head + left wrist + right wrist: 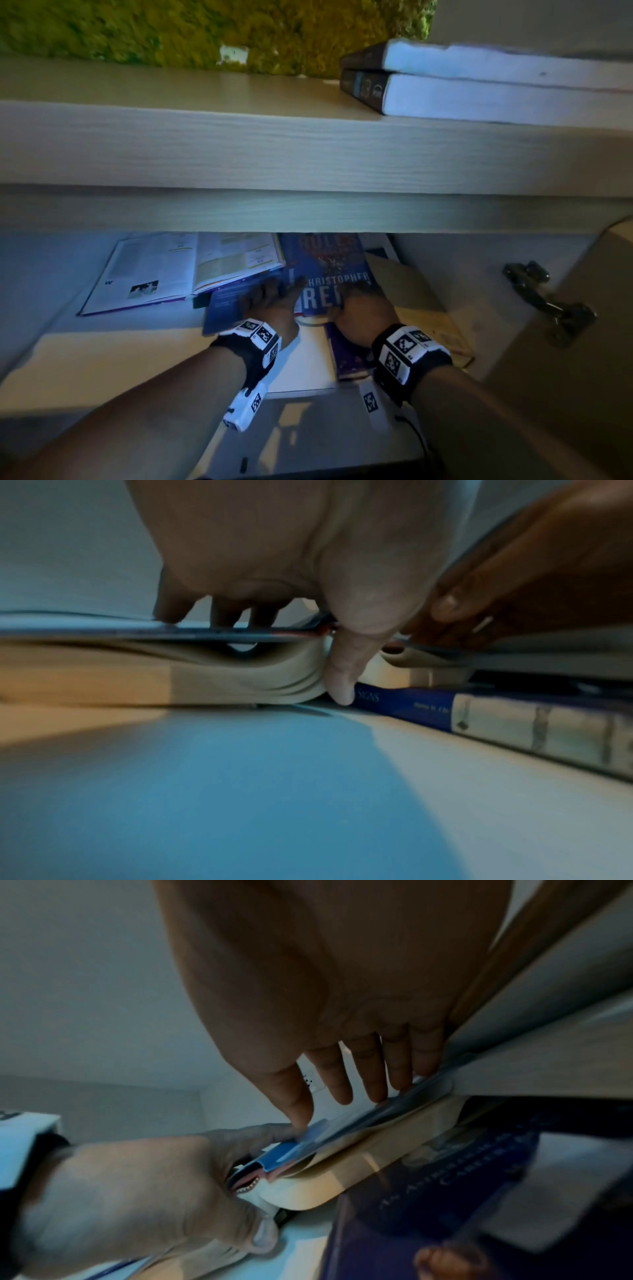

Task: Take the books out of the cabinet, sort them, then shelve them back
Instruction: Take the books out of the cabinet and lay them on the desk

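Observation:
Inside the low cabinet lies a blue book (329, 270) with "CHRISTOPHER" on its cover. My left hand (270, 298) grips a blue cover's corner (291, 1150), fingers on top and thumb (339, 669) down the cream page edge. My right hand (363, 305) lies on the same blue cover with straight fingers (377, 1074). An open book (178, 270) lies to the left. A purple book (349, 356) sits under my right wrist. A dark blue spine reading "SIGNS" (404, 704) lies on the shelf floor.
Two thick books (479, 82) are stacked on the cabinet top (205, 150) at the right. The cabinet door (582, 359) stands open at the right with its metal hinge (548, 298). A tan book (411, 294) leans by the right wall. Green moss (205, 31) covers the wall behind.

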